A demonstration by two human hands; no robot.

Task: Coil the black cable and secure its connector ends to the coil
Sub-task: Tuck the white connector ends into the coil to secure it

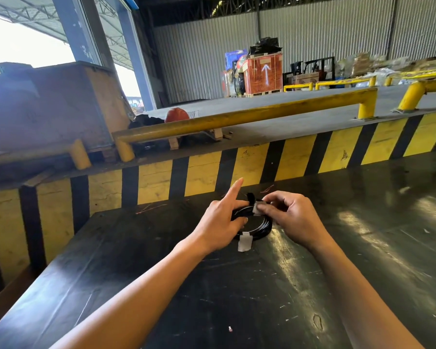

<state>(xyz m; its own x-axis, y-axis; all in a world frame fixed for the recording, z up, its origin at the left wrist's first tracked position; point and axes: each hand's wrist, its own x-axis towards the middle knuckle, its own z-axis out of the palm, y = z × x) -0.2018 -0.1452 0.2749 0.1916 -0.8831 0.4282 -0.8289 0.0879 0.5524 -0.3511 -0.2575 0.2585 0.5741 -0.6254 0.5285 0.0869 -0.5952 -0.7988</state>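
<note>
A black cable (259, 229) lies wound into a small flat coil on the black table (212, 298). A white connector end (244, 241) sticks out at the coil's near side, resting on the table. My left hand (220, 222) presses on the coil's left part, index finger pointing up and away. My right hand (291, 214) pinches a second white piece (258, 207) against the coil's far edge, where a short black strap end (250, 197) stands up. Both hands hide much of the coil.
A yellow-and-black striped dock wall (249, 170) rises right behind the table, topped by a yellow guard rail (237, 119). A wooden crate (61, 104) stands at the left. Far back are an orange crate (263, 74) and a forklift (315, 69).
</note>
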